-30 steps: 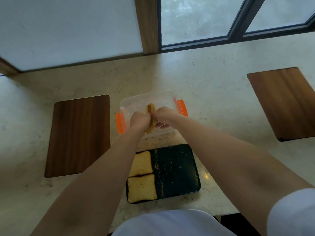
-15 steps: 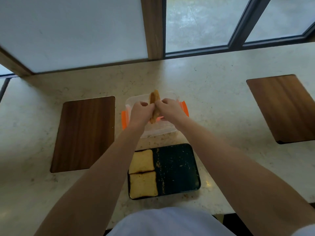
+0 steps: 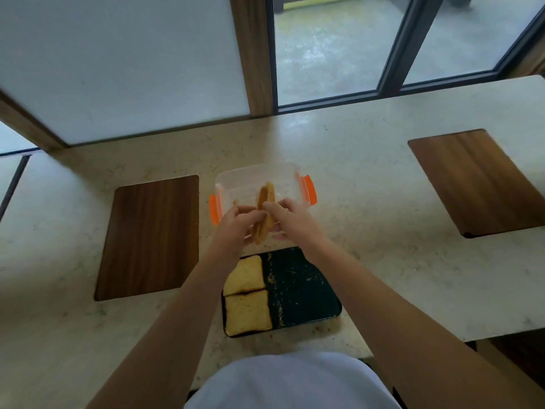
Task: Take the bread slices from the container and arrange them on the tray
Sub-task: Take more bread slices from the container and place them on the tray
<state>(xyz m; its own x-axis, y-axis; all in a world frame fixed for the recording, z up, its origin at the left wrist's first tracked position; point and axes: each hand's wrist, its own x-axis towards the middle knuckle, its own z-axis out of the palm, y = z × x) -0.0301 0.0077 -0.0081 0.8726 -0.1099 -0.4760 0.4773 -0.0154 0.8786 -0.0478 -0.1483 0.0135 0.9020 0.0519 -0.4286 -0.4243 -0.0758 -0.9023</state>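
Observation:
A clear plastic container [image 3: 233, 180] with orange clips stands on the counter beyond a black tray [image 3: 303, 293]. Two bread slices [image 3: 246, 295] lie flat along the tray's left side, one behind the other. Over the container's near edge, my left hand [image 3: 237, 221] and my right hand [image 3: 287, 216] together pinch bread slices [image 3: 265, 214] held on edge, seemingly two pressed side by side. The right half of the tray is bare apart from crumbs.
Inlaid in the pale stone counter [image 3: 368, 202] are two wooden panels: one on the left [image 3: 150, 237], one at far right [image 3: 477, 181]. Windows and a wooden post rise behind the counter. The counter's front edge runs just below the tray.
The bread held on edge has come a little nearer, from over the container's middle toward its near edge. Both hands keep their grip. The camera has tilted up slightly.

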